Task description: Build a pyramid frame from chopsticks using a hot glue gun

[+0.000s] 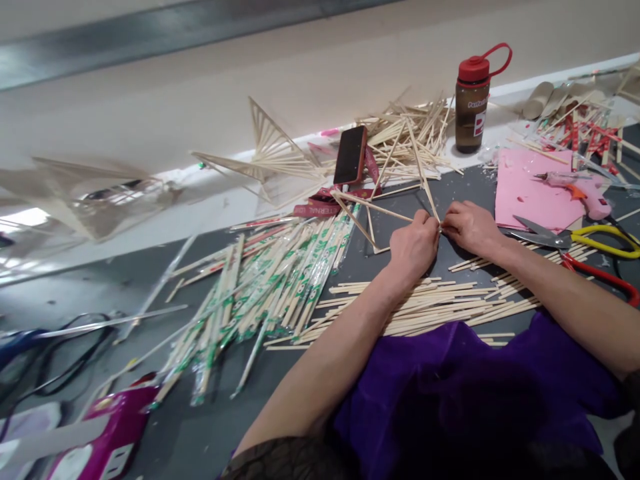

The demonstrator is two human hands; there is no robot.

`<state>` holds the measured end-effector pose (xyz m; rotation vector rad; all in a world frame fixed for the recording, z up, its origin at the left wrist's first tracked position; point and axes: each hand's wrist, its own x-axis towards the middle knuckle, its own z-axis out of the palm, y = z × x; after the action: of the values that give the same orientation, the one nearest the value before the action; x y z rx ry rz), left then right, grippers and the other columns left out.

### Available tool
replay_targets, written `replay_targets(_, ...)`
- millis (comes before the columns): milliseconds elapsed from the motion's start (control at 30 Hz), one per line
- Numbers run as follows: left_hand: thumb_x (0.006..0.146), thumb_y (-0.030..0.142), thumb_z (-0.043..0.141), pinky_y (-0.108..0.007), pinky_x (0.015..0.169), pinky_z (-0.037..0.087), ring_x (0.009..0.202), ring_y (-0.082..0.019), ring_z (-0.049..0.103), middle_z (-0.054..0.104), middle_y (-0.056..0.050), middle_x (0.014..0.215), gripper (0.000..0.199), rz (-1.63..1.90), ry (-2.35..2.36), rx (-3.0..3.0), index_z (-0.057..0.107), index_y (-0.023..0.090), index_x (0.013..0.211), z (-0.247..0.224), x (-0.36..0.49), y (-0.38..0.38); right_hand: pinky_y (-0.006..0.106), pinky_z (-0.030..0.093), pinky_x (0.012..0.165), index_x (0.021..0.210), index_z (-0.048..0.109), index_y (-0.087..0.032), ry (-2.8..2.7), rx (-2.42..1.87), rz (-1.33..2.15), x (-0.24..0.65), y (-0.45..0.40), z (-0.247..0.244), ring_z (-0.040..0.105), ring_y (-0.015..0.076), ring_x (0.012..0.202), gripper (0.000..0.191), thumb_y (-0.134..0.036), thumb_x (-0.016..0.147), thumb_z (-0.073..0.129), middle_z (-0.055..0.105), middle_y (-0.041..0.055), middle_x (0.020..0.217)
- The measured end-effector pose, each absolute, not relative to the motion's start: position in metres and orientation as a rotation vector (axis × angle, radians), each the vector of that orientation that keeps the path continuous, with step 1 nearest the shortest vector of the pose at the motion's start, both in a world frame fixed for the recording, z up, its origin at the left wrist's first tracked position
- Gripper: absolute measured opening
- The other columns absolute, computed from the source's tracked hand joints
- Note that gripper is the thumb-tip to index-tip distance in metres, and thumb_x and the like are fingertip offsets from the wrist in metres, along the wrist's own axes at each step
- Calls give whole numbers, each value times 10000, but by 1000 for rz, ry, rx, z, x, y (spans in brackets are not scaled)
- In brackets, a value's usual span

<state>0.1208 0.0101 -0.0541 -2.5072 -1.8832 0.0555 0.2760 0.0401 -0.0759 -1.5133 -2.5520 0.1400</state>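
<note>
One grey tabletop (165, 427), strewn with wrapped chopsticks (280, 280) and bare loose sticks (425, 308).
A frame of joined sticks (380, 209) stands beyond the loose ones, right of the wrapped pile; scissors (557, 240) lie farther right. At the frame's near right corner, the left hand (414, 245) and right hand (473, 227) both pinch the joint, fingertips close together. Just behind the frame is a phone (349, 155).

The dark red strap (323, 208) bears "ETERNAL" — its second word is unclear. The bottle (469, 120) bears "Perfect" — its last letters are blurred.
</note>
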Motion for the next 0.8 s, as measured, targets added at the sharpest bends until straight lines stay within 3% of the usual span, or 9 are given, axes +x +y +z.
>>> replay_targets(367,1074,345,339,-335,668,491,982,-255,727,652,-113,1260,378,31,-1908,-2512,665,196,1197,-55,121,9,337,377,785,1029,785,-162,-2552,-1491,146,276,39,-73,574,233,963,297,-286,1025,515,719,109,1111)
replay_targets(800,1066,380,354,-327,617,442,932,-259,735,681,-97,1234,391,8,-1887,-2451,691,201,1151,-58,118,13,336,434,848,1161,764,-157,-2608,-1516,218,274,37,-60,617,258,1108,339,-265,1033,469,704,118,1227)
